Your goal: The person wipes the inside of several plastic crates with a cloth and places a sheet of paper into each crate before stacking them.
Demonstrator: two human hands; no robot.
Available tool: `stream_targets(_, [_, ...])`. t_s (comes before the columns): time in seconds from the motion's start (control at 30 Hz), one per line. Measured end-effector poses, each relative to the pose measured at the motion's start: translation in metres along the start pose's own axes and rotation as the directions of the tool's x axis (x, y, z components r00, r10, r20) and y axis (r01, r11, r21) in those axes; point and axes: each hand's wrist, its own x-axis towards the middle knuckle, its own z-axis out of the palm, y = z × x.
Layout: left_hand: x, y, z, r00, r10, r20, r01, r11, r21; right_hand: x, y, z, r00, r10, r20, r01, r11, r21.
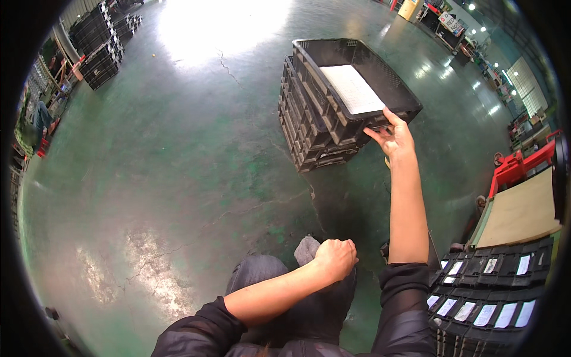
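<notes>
A stack of black plastic crates stands on the floor ahead, slightly right of centre. Its top crate (pixel 324 80) sits askew over the lower crates (pixel 291 119). Inside the top one lies a white sheet or flat panel (pixel 354 89). My right hand (pixel 392 137) grips the near rim of this crate, thumb over the edge and fingers underneath. My left hand (pixel 336 260) is closed in a fist above my legs; its palm side is hidden, so any contents cannot be seen. A grey, soft-looking thing (pixel 306 250) shows beside that fist, perhaps a shoe or cloth.
Black crates with pale labels (pixel 485 312) are stacked close at my lower right. Beyond them are a tan board (pixel 520 211) and a red metal frame (pixel 523 163). More black crates (pixel 101 62) stand at the far left. The green floor (pixel 148 160) has cracks.
</notes>
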Motion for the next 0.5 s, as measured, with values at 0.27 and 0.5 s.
stream_targets(0.27, [0.002,-0.017,-0.009,1.000,-0.019,-0.011,0.019,1.000,-0.010,0.029,0.025,0.029,0.996,0.064,0.056,-0.068,0.995,0.078])
stream_targets(0.5, [0.009,-0.025,-0.014,0.997,-0.071,0.008,0.071,0.997,-0.010,0.032,0.021,0.021,0.992,0.105,0.074,-0.105,0.994,-0.011])
